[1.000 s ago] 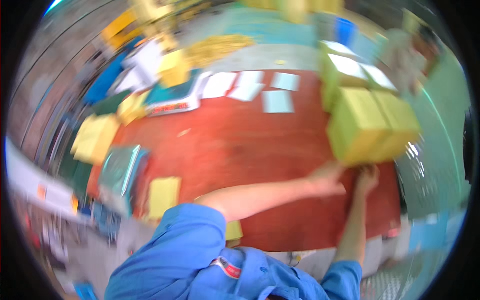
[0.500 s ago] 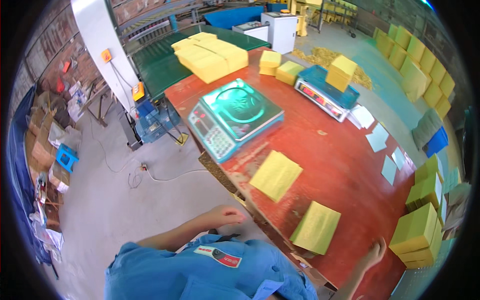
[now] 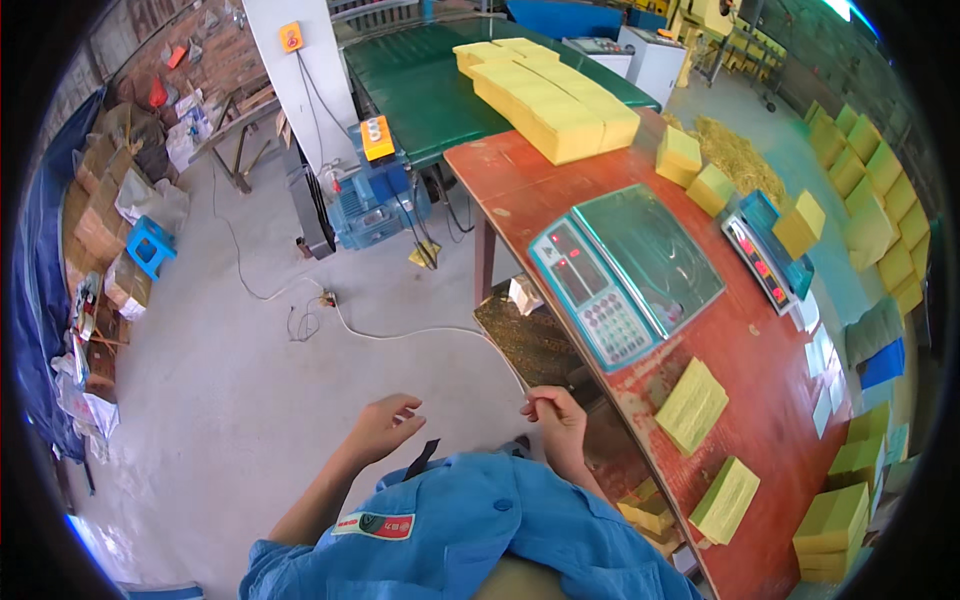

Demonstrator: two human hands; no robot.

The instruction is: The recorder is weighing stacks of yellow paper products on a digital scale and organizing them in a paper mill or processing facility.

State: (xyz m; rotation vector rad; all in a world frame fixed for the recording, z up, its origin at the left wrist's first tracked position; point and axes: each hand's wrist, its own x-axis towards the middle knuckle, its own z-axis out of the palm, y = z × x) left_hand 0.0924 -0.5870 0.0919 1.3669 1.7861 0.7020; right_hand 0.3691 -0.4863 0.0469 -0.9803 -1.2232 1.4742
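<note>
Workshop floor, grey concrete, red table (image 3: 760,350) along right. Left hand (image 3: 385,425) loose, fingers half curled, holding nothing, above floor. Right hand (image 3: 555,415) just off table's near edge, thumb and forefinger pinched together; what they pinch too small to tell. Nearest on table: yellow paper stack (image 3: 692,405), second yellow stack (image 3: 727,499) nearer the person, green weighing scale (image 3: 625,270) beyond. Further back, yellow stacks on green conveyor (image 3: 420,90).

A bare grey concrete floor (image 3: 230,400) fills the left, cables trailing across it; a white pillar (image 3: 285,90) stands beside a green conveyor belt (image 3: 420,90); a long red table (image 3: 770,400) runs right; a blue stool (image 3: 152,245) sits by what seems a brick wall (image 3: 150,50); daylight is even.
</note>
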